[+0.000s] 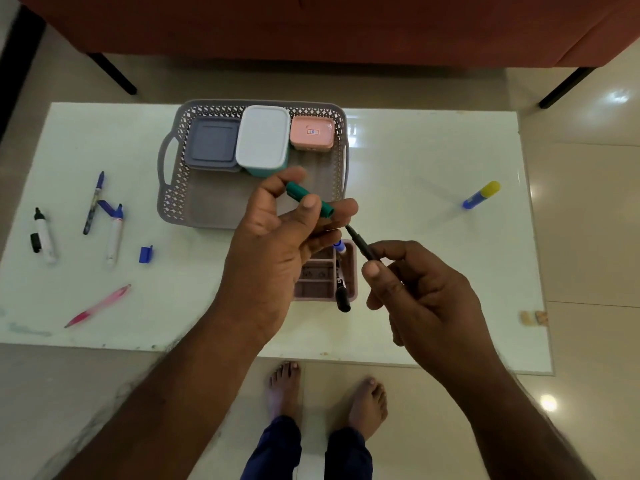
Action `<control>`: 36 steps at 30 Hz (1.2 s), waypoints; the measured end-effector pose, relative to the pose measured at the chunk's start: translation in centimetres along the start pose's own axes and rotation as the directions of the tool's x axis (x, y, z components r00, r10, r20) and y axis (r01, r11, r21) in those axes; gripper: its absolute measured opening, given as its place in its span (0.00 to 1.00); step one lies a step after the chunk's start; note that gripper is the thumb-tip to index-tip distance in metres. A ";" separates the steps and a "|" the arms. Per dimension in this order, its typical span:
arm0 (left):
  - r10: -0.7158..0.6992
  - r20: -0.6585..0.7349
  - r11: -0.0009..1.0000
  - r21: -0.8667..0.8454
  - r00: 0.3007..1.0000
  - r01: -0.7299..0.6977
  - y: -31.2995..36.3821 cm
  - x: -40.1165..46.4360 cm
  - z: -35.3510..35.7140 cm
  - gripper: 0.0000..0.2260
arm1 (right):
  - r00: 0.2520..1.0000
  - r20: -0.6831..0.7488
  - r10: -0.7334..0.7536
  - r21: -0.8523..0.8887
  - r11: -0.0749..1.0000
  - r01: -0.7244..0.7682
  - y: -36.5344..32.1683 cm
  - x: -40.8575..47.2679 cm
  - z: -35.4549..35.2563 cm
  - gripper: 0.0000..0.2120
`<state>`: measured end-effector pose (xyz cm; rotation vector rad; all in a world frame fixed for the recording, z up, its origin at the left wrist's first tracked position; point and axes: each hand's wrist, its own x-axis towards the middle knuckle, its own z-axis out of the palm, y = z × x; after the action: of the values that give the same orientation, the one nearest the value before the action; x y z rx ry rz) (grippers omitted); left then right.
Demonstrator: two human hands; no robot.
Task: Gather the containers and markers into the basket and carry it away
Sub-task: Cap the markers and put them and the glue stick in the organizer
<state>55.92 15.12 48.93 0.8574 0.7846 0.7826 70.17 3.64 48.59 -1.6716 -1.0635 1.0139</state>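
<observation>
On the far left of your white table (pixel 415 161) lies a white marker with a black cap (pixel 44 235), then a blue pen (pixel 93 202), a white marker with a blue tip (pixel 115 233) and a loose blue cap (pixel 145 254); all run roughly toward and away from you. A pink pen (pixel 98 305) lies slantwise nearer you. The grey lattice basket (pixel 173 199) sits at the far middle, holding a grey container (pixel 213 143), a white-lidded one (pixel 263 136) and a pink one (pixel 311 131) in a row along its far wall. Your left hand (pixel 273 244) pinches a green cap (pixel 310 199) between thumb and curled fingers, its open end pointing right and toward you. Your right hand (pixel 426 299) grips a dark pen (pixel 362 245) between thumb and forefinger, tip aimed up-left at the cap, just apart from it. Below your hands a pink compartment tray (pixel 351 271) holds a black marker (pixel 341 289). Far right lies a blue-and-yellow glue stick (pixel 481 195).
</observation>
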 end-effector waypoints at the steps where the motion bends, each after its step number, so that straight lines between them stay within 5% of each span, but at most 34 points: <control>1: -0.014 0.002 0.999 -0.032 1.000 0.014 0.0 0.0 0.0 0.12 | 1.000 -0.005 -0.003 0.008 1.000 0.003 -0.1 0.0 0.2 0.06; 9: -0.046 -0.010 0.998 -0.038 0.999 0.046 -0.2 -0.1 0.4 0.11 | 0.999 -0.034 -0.035 0.024 0.999 0.036 -0.6 0.5 0.7 0.06; 15: 0.007 -0.004 0.980 0.197 1.000 -0.006 -0.3 -0.4 0.6 0.14 | 0.999 -0.038 -0.005 -0.005 1.000 0.005 -0.8 0.9 1.0 0.06; 20: 0.065 -0.031 0.956 0.290 0.997 -0.053 -1.1 -0.9 0.6 0.13 | 0.990 -0.040 0.133 0.163 0.979 -0.125 -1.6 1.6 1.8 0.07; 25: 0.099 -0.090 0.968 0.237 0.991 -0.076 -0.8 -1.1 0.4 0.12 | 0.946 0.088 0.313 0.480 0.819 -0.315 -2.1 2.6 2.3 0.12; 31: 0.149 -0.082 0.959 0.254 0.985 -0.123 0.0 -0.9 -0.1 0.13 | 0.908 0.292 0.300 0.666 0.617 -0.418 -2.1 3.3 3.4 0.14; 36: 0.174 -0.019 0.931 0.328 0.985 -0.158 2.2 0.0 -1.9 0.17 | 0.934 0.189 0.303 0.519 0.777 -0.357 -3.2 5.0 4.5 0.22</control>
<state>53.75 16.68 50.04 1.2186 0.9073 0.8372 66.74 10.19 49.52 -1.3542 -0.4567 1.4798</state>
